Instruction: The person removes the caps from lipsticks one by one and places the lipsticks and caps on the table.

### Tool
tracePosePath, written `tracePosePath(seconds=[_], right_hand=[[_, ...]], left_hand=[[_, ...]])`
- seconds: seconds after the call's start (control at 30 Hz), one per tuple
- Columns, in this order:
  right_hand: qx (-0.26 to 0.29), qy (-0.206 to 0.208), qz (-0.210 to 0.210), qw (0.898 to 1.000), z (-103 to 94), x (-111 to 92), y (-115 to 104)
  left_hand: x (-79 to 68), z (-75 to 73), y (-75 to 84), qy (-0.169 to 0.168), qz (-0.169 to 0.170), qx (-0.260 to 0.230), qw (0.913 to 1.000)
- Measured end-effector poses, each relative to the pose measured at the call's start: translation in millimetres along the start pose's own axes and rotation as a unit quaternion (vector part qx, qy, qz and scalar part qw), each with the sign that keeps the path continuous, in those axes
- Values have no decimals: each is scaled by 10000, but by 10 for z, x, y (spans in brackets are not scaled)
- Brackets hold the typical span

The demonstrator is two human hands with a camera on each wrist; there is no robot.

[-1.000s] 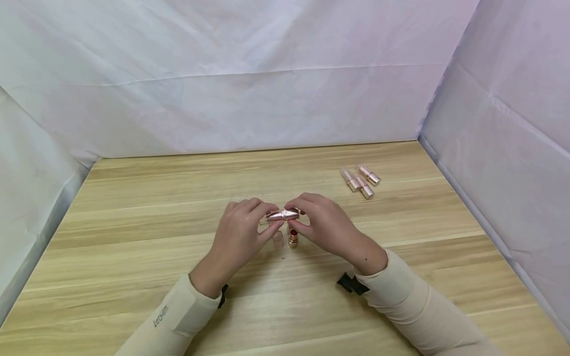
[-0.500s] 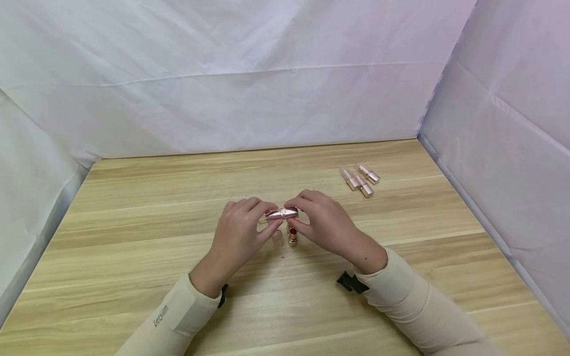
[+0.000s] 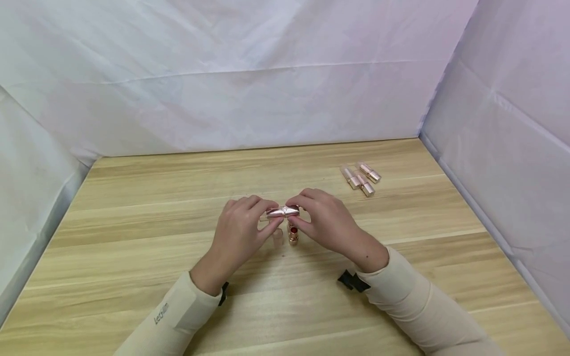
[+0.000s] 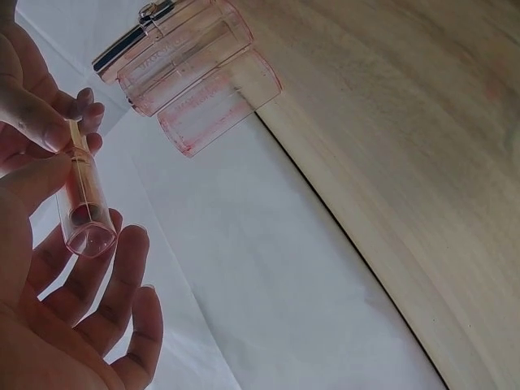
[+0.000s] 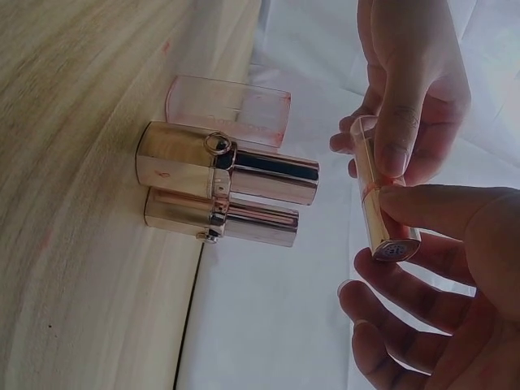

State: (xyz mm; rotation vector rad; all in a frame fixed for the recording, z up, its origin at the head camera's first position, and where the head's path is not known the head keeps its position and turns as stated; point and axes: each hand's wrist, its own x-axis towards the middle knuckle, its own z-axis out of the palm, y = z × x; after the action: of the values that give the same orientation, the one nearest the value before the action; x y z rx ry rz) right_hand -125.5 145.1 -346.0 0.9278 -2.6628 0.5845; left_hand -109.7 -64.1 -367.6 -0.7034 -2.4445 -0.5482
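My left hand [image 3: 240, 230] pinches the clear pink-tinted cap end of a rose-gold lipstick [image 3: 283, 211] between thumb and fingers. Its other end, the metallic base, is pinched by my right hand [image 3: 322, 222]. The lipstick lies sideways between both hands, above the table, with the cap over its bullet [image 4: 84, 213]. Below it, two uncapped lipsticks stand upright side by side, one nearer [image 5: 187, 166] and one beyond [image 5: 219, 218] in the right wrist view. Transparent caps stand beside them, one of them [image 4: 219, 101] plain in the left wrist view.
Three capped lipsticks [image 3: 366, 185] lie close together on the wooden table [image 3: 156, 222], at the back right. White cloth [image 3: 222, 109] hangs behind the table and along both sides.
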Motion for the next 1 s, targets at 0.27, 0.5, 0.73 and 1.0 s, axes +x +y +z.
tracePosePath(seconds=[0.27,0.5,0.73,1.0], right_hand=[[-21,-33,3,10000,-15,-4,-9],[-52,-34,-3,10000,-6,-12,-6],[-76,10,-22,10000,-6,-17,-2],[-47,55,-86,9999,4,-22,-2]], left_hand=[[1,12,2,37,2,51,10000],[-8,17,4,6,-9,47,10000],[-10,12,9,54,37,87,9999],[-17,6,6,48,29,71,10000]])
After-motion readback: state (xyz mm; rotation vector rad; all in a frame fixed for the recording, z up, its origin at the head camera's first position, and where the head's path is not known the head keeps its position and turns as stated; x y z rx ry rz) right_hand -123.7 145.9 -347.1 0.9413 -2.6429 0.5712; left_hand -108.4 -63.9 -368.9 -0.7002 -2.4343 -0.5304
